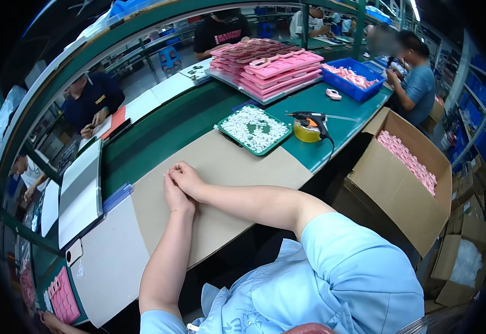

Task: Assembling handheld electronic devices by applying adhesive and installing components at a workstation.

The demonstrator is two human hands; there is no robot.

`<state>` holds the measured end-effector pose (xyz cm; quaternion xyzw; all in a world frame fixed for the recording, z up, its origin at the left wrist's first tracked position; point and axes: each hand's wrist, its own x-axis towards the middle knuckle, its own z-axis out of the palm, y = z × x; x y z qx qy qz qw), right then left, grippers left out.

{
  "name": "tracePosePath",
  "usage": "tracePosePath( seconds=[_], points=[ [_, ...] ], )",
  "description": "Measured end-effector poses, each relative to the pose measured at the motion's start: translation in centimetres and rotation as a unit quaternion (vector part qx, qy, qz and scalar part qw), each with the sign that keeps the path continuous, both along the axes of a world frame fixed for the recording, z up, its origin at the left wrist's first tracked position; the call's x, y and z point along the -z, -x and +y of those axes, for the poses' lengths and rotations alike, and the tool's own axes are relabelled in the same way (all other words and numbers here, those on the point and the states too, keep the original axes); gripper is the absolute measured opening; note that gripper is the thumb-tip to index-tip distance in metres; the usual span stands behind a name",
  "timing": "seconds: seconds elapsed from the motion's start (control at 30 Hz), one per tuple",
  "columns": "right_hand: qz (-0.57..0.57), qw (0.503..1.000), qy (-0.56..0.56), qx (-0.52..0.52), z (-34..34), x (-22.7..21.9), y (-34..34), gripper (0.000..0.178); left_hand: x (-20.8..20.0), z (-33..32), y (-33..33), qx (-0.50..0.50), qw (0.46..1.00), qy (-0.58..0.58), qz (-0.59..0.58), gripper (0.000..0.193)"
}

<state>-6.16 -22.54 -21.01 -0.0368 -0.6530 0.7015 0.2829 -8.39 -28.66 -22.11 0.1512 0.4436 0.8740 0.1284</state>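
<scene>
In the head view, left hand (175, 195) and right hand (187, 179) together, touching, over the left part of the tan sheet (248, 178). Right fingers curled inward against the left hand; left fingers partly covered. Cannot tell how far open the left fingers are, or whether anything is held between the palms. Tan sheet flat on the green table (301, 155), beneath both hands and forearms. Just beyond its far edge, a green tray (258, 128) of small white pieces (243, 118). To the right of the tray, a black-and-orange glue gun (311, 116) on a yellow roll (306, 133). Farther back, a stack of pink trays (279, 69), and to its right a blue bin (340, 83) of pink pieces (355, 75). Beside the table at right, an open cardboard box (393, 192) with more pink parts (407, 158) inside. To the left of the tan sheet, a pale sheet (109, 256).
</scene>
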Motion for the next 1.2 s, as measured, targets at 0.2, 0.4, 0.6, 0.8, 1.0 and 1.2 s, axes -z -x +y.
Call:
tracePosePath(
  seconds=[0.2,0.4,0.6,0.8,1.0,1.2],
  points=[
    [-0.020,0.985,0.137,-0.104,-0.1,1.1,4.0,0.022,-0.4,-0.9,2.4,-0.082,0.996,0.036,0.001,0.031],
    [-0.017,0.972,0.184,-0.143,-0.7,-0.1,4.5,0.025,0.4,-1.2,3.5,-0.100,0.994,-0.002,0.048,0.033],
    [0.003,0.950,0.261,-0.172,2.4,2.2,5.3,0.028,0.5,0.3,3.3,-0.068,0.997,-0.034,0.019,0.034],
    [0.020,0.952,0.215,-0.219,2.2,1.4,2.9,0.035,-0.2,0.9,2.2,-0.112,0.993,-0.019,0.019,0.037],
    [0.005,0.961,0.138,-0.242,0.7,1.2,1.3,0.041,0.2,0.1,2.5,-0.097,0.986,-0.087,-0.106,0.042],
    [-0.026,0.953,0.061,-0.294,4.6,2.5,2.5,0.042,1.5,0.2,4.3,0.051,0.970,-0.172,-0.162,0.040]
  ],
)
